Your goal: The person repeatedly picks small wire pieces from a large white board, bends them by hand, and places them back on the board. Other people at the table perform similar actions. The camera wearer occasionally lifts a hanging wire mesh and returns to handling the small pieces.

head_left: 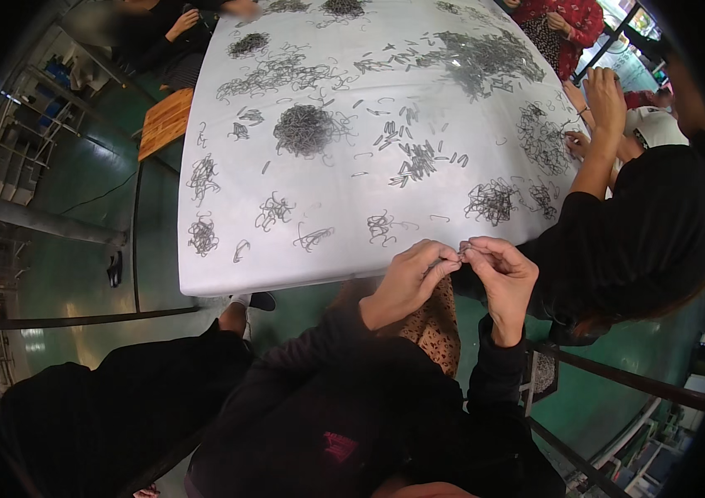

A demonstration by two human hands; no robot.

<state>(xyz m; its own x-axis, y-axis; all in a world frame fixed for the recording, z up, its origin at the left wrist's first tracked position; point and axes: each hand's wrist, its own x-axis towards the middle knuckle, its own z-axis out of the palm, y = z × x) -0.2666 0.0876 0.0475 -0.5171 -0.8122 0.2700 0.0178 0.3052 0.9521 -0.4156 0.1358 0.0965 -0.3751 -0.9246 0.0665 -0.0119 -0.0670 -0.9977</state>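
Note:
My left hand (416, 278) and my right hand (502, 278) meet just off the near edge of the white-covered table (286, 270). Thumb and forefinger of each are pinched together, with the fingertips almost touching. Between them shows a small metal piece (463, 253), mostly hidden by the fingers; its exact shape is too small to read. Closest to my hands on the cloth are a few bent wire hooks (381, 228) and a single hook (440, 218). A tangled pile of hooks (492, 202) lies to the right, and a loose cluster (313, 239) to the left.
Farther back are a dense round heap (302, 130) and scattered narrow metal pieces (419, 162). A co-worker in black (634, 232) sits close on my right, a hand (578, 144) at another pile. Other people work at the far side. A wooden stool (165, 123) stands left.

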